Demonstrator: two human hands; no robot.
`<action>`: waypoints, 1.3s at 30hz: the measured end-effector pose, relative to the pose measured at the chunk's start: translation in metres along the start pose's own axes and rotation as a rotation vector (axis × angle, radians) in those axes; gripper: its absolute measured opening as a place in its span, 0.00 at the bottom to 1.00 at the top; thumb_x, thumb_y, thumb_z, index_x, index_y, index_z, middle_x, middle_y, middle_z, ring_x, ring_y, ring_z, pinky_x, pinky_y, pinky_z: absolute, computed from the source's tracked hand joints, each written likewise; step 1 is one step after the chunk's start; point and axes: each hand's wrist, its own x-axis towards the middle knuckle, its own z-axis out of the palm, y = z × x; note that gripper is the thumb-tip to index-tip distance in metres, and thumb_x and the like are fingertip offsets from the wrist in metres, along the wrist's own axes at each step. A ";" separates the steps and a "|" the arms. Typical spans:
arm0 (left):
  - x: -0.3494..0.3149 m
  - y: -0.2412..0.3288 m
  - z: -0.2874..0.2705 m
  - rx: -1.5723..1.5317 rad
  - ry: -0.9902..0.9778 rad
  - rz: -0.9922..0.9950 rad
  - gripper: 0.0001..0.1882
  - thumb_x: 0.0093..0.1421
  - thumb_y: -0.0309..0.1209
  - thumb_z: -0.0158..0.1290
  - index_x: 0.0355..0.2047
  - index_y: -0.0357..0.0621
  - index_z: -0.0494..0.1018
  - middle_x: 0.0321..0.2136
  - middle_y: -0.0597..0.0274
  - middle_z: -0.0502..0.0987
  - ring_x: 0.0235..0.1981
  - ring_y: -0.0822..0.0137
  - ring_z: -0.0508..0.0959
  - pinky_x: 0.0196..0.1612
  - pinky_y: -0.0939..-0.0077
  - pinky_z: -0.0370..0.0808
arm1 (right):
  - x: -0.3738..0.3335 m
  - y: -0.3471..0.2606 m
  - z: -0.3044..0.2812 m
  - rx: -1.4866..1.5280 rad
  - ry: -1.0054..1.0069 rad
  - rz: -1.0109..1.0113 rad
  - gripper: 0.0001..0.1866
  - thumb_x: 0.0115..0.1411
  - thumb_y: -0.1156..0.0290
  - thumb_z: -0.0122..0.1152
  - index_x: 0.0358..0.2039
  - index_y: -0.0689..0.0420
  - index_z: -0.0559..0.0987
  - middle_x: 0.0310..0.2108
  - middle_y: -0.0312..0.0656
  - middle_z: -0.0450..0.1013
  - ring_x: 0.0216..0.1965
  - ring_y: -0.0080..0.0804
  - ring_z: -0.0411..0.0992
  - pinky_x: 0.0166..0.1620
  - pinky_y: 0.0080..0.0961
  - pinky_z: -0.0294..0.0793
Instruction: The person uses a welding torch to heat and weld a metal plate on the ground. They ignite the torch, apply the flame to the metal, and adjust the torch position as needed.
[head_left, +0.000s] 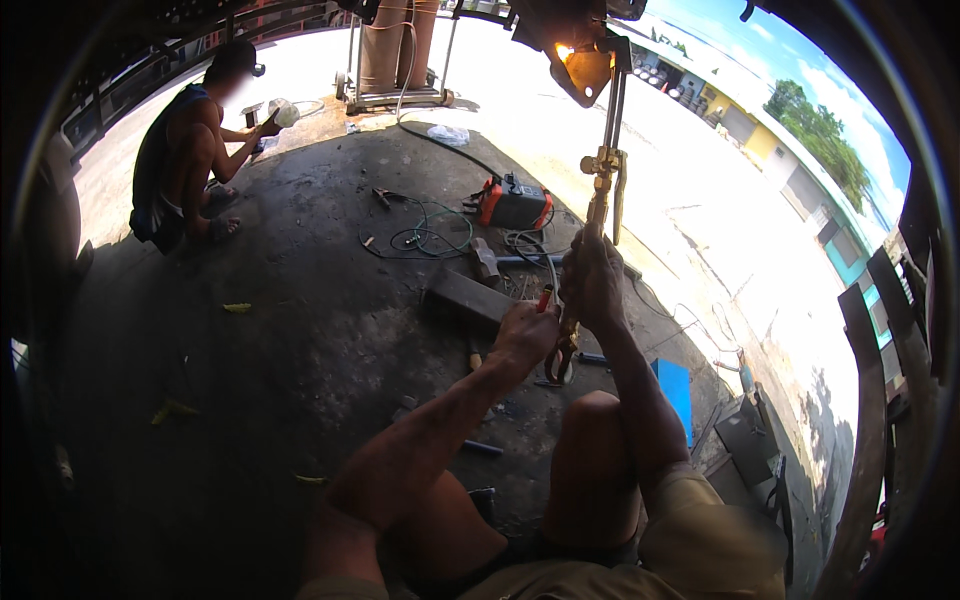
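Observation:
My right hand (594,278) is wrapped round the brass handle of a cutting torch (603,175), which points upward and away from me. At its head, a bright flame (566,52) glows against a metal plate with a hole (588,78). My left hand (528,332) is closed beside the lower end of the torch. A small red cylinder (545,297) sticks up from its fingers; its exact kind does not show.
A squatting person (185,150) handles a round object at the far left. On the floor lie an orange-and-black portable machine (515,205), cables (437,228), a sledgehammer head (484,260) and a steel beam (465,302). Gas cylinders (383,55) stand behind. A blue box (673,398) sits right.

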 end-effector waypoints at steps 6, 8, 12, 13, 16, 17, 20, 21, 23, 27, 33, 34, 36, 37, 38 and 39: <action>0.008 -0.017 -0.002 0.019 -0.013 0.058 0.16 0.66 0.38 0.49 0.31 0.35 0.75 0.22 0.60 0.73 0.26 0.70 0.70 0.32 0.64 0.68 | 0.000 -0.001 0.005 0.033 -0.010 -0.012 0.20 0.71 0.45 0.50 0.34 0.48 0.71 0.15 0.29 0.62 0.12 0.18 0.60 0.14 0.19 0.59; 0.009 -0.019 -0.003 -0.007 -0.018 0.066 0.15 0.65 0.37 0.49 0.30 0.35 0.75 0.22 0.60 0.74 0.26 0.70 0.70 0.33 0.64 0.68 | 0.000 -0.001 0.005 0.047 -0.003 -0.006 0.20 0.71 0.45 0.50 0.34 0.48 0.71 0.15 0.29 0.62 0.12 0.18 0.60 0.14 0.19 0.58; 0.006 -0.018 -0.009 -0.016 -0.072 0.058 0.15 0.63 0.36 0.49 0.29 0.35 0.75 0.24 0.60 0.74 0.27 0.71 0.71 0.34 0.66 0.68 | -0.002 -0.001 0.007 0.082 0.000 0.003 0.20 0.71 0.45 0.50 0.34 0.49 0.70 0.16 0.29 0.62 0.12 0.19 0.60 0.14 0.20 0.58; 0.006 -0.019 -0.009 -0.036 -0.070 0.059 0.15 0.63 0.36 0.49 0.28 0.35 0.75 0.24 0.60 0.74 0.27 0.72 0.71 0.34 0.67 0.68 | -0.003 -0.002 0.008 0.091 0.000 0.004 0.20 0.71 0.45 0.50 0.34 0.49 0.70 0.16 0.29 0.62 0.11 0.19 0.60 0.14 0.20 0.58; 0.006 -0.020 -0.010 -0.055 -0.080 0.022 0.16 0.63 0.37 0.49 0.29 0.34 0.75 0.25 0.61 0.75 0.28 0.72 0.71 0.36 0.68 0.69 | -0.003 0.000 0.006 0.082 -0.009 -0.015 0.20 0.70 0.44 0.50 0.34 0.49 0.71 0.16 0.30 0.63 0.11 0.19 0.60 0.14 0.20 0.59; 0.004 -0.018 -0.010 -0.054 -0.087 0.002 0.16 0.63 0.37 0.49 0.29 0.34 0.75 0.25 0.61 0.75 0.28 0.72 0.71 0.36 0.69 0.69 | -0.003 0.000 0.006 0.079 -0.003 -0.025 0.20 0.71 0.44 0.50 0.33 0.49 0.70 0.16 0.29 0.62 0.11 0.19 0.60 0.14 0.20 0.59; -0.008 -0.002 -0.017 0.026 -0.010 0.000 0.17 0.65 0.38 0.50 0.31 0.34 0.76 0.26 0.56 0.77 0.29 0.63 0.76 0.37 0.63 0.71 | -0.005 0.001 0.005 0.055 0.003 -0.075 0.20 0.71 0.46 0.50 0.32 0.49 0.70 0.15 0.29 0.62 0.11 0.19 0.59 0.14 0.20 0.58; 0.002 -0.015 -0.015 0.169 0.075 0.158 0.17 0.65 0.39 0.50 0.32 0.35 0.76 0.27 0.53 0.78 0.29 0.60 0.77 0.37 0.61 0.71 | -0.005 0.007 0.002 0.038 0.003 -0.102 0.20 0.71 0.47 0.50 0.31 0.49 0.69 0.15 0.28 0.62 0.11 0.18 0.59 0.14 0.19 0.57; 0.023 -0.041 -0.014 0.453 0.254 0.468 0.19 0.67 0.41 0.50 0.33 0.35 0.76 0.28 0.47 0.79 0.31 0.52 0.80 0.38 0.57 0.72 | -0.006 0.016 -0.003 -0.027 0.023 -0.129 0.19 0.72 0.49 0.51 0.29 0.49 0.69 0.15 0.27 0.61 0.12 0.17 0.59 0.14 0.19 0.57; -0.002 -0.005 0.005 0.071 0.264 0.383 0.23 0.68 0.46 0.48 0.32 0.36 0.76 0.27 0.43 0.78 0.31 0.45 0.80 0.38 0.53 0.71 | -0.015 0.022 -0.039 -0.287 0.085 -0.215 0.17 0.72 0.54 0.53 0.32 0.52 0.70 0.16 0.26 0.63 0.14 0.14 0.60 0.16 0.17 0.58; -0.003 0.022 0.037 -0.166 0.093 0.252 0.29 0.70 0.53 0.46 0.28 0.36 0.73 0.20 0.54 0.74 0.23 0.62 0.74 0.32 0.59 0.68 | -0.020 -0.004 -0.059 -1.063 0.173 -0.376 0.11 0.66 0.64 0.60 0.42 0.56 0.72 0.24 0.42 0.76 0.24 0.40 0.75 0.27 0.38 0.72; -0.004 0.031 0.042 -0.221 0.105 0.289 0.29 0.70 0.53 0.46 0.27 0.36 0.72 0.19 0.56 0.73 0.23 0.64 0.72 0.31 0.60 0.67 | -0.019 -0.002 -0.064 -1.046 0.169 -0.407 0.12 0.65 0.65 0.61 0.44 0.56 0.72 0.27 0.45 0.78 0.28 0.44 0.77 0.30 0.40 0.73; -0.005 0.042 0.051 -0.308 0.082 0.310 0.28 0.70 0.53 0.46 0.29 0.37 0.73 0.22 0.58 0.75 0.25 0.68 0.72 0.33 0.63 0.68 | -0.018 -0.004 -0.073 -1.049 0.161 -0.415 0.14 0.64 0.64 0.61 0.47 0.53 0.72 0.31 0.48 0.80 0.34 0.49 0.80 0.33 0.43 0.74; -0.005 0.045 0.052 -0.337 0.053 0.293 0.27 0.71 0.52 0.46 0.33 0.37 0.75 0.26 0.58 0.77 0.28 0.69 0.74 0.35 0.65 0.70 | -0.018 -0.006 -0.072 -1.063 0.154 -0.394 0.15 0.64 0.63 0.61 0.49 0.52 0.72 0.32 0.48 0.80 0.37 0.50 0.80 0.34 0.42 0.75; 0.006 0.039 0.057 -0.399 0.011 0.284 0.25 0.71 0.50 0.46 0.38 0.38 0.75 0.30 0.58 0.78 0.32 0.70 0.76 0.39 0.67 0.71 | -0.017 -0.008 -0.072 -1.077 0.146 -0.373 0.16 0.64 0.62 0.61 0.50 0.51 0.72 0.33 0.48 0.80 0.39 0.51 0.81 0.35 0.42 0.75; 0.015 0.035 0.062 -0.460 -0.030 0.274 0.23 0.72 0.48 0.46 0.43 0.39 0.76 0.35 0.58 0.80 0.36 0.71 0.77 0.43 0.69 0.71 | -0.014 -0.008 -0.073 -1.127 0.148 -0.372 0.17 0.64 0.61 0.60 0.51 0.49 0.72 0.34 0.49 0.80 0.40 0.51 0.81 0.35 0.43 0.75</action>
